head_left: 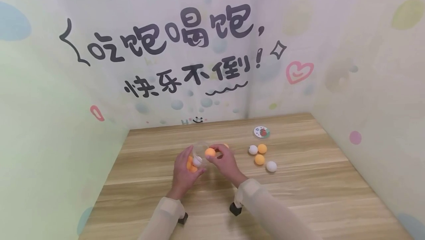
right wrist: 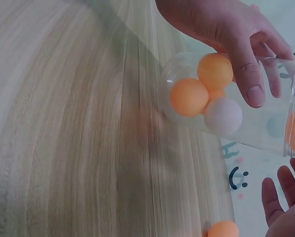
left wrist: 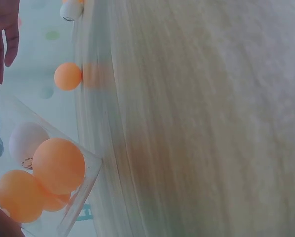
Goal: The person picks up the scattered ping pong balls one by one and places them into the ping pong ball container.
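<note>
My left hand (head_left: 183,176) grips a clear plastic jar (right wrist: 260,136), which is tilted with its mouth toward my right hand. Inside, near the bottom, lie several orange ping-pong balls (right wrist: 189,97) and one white ping-pong ball (right wrist: 223,116). At the jar's mouth my right hand (head_left: 229,163) pinches another orange ping-pong ball (head_left: 210,153) between thumb and fingers. Whether the jar's base touches the table cannot be told. Behind my right hand, a loose orange ball (left wrist: 68,76) rests on the table, partly hidden in the head view.
To the right on the wooden table (head_left: 315,192) are two white balls, one (head_left: 271,166) nearer me, and two orange balls, one (head_left: 259,159) beside it. Farther back lies a round printed disc (head_left: 262,132). Patterned curtains (head_left: 212,110) close off the back and sides.
</note>
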Tool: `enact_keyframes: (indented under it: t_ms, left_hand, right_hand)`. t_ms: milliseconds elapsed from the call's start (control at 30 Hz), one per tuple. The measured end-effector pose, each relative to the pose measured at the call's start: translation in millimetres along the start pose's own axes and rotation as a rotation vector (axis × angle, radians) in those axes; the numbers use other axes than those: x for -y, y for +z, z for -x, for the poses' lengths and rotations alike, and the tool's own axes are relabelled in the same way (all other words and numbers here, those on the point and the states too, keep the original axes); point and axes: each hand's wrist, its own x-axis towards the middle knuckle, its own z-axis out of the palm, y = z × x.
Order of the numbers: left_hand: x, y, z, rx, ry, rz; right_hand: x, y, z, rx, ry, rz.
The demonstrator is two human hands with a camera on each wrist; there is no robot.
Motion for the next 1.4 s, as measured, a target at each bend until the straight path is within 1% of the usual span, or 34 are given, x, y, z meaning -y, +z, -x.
enact_keyframes:
  t_ms: [100,267,367,533,600,667,833,1000,1167,1333,1400]
  left_hand:
    - [1.6,0.9,-1.2,-0.007,0.019,-0.004]
    - [2.3,1.1,-1.9,-0.017,0.045,-0.002]
    - [1.5,0.5,-1.3,-0.012,0.047,-0.012]
    - [-1.7,-0.3,-1.2,-0.001,0.037,-0.014]
    - [-2.7,-0.4,-1.6,-0.002,0.041,-0.013]
    - [-3.0,-0.4,-1.9,-0.002,0.044,-0.012]
    - [-2.3,0.2,-2.2,0.0,0.053,-0.012]
    - [-1.9,0.4,-2.2,0.002,0.058,-0.007]
    - [-1.5,0.2,-2.2,-0.011,0.081,-0.023]
    - [-0.8,1.3,-1.4,-0.021,0.097,-0.019]
    - [-0.4,1.8,-1.3,-0.023,0.1,-0.013]
  right_hand:
    - [10.5,-2.2,1.6,0.025,0.0,0.01]
    - [14.7,-3.1,1.9,0.06,0.034,0.014]
    - [11.8,-3.3,1.0,0.077,0.052,0.004]
    - [-14.6,1.2,-5.2,0.09,0.082,0.02]
    - [-24.8,3.0,-7.8,0.098,0.11,0.036]
    - [-28.7,3.2,-9.5,0.112,0.135,0.048]
    - [-30.2,2.6,-11.6,0.145,0.167,0.055]
    - [-27.1,3.2,-13.2,0.165,0.205,0.078]
    - [-24.1,4.1,-14.6,0.18,0.239,0.08]
    - [-23.8,3.3,-13.6,0.192,0.258,0.067]
    - [-25.3,3.3,-13.4,0.191,0.252,0.061]
